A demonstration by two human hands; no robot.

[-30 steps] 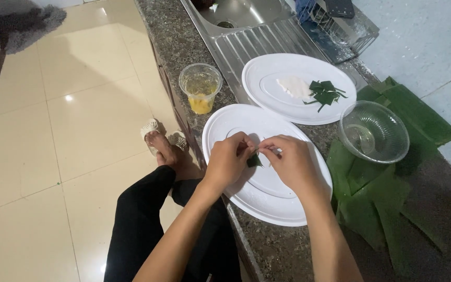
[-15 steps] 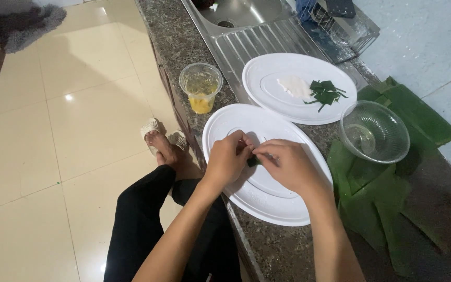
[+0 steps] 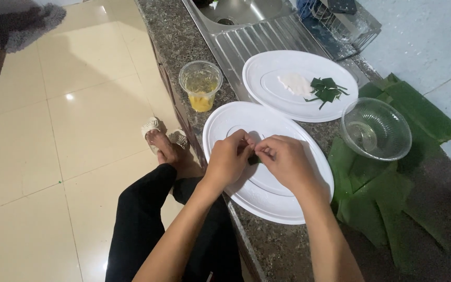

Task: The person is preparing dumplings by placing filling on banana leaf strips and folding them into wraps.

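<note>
Over the near white oval plate [image 3: 288,206], we are pinching 1 small green leaf piece [image 3: 253,159] between both hands, left hand [image 3: 229,159] and right hand [image 3: 287,163] clenched on it, seemingly folding it. Next we judge careful fingertip creasing is needed, keeping it above the plate.

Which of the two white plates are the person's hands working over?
The nearer plate, bare but for the small green piece pinched between the left hand and right hand. The farther plate holds cut leaf strips.
</note>
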